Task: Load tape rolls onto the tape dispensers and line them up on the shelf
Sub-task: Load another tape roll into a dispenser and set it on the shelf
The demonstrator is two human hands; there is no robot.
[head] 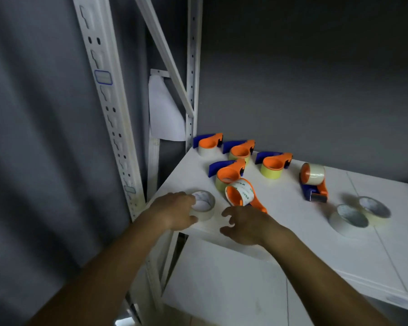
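On the white shelf (292,231), several orange-and-blue tape dispensers (239,151) loaded with rolls lie in a loose cluster at the back left. Another loaded dispenser (242,192) lies on its side near the front. One more loaded dispenser (313,182) lies tipped further right. My left hand (174,211) curls its fingers round a loose clear tape roll (204,205) at the shelf's front left corner. My right hand (243,227) hovers just in front of the tipped near dispenser, fingers loosely curled, holding nothing.
Two loose tape rolls (350,218) (373,208) lie side by side on the right of the shelf. A white slotted upright (113,114) and a diagonal brace stand at the left. A lower white shelf (222,290) sits below. A dark wall is behind.
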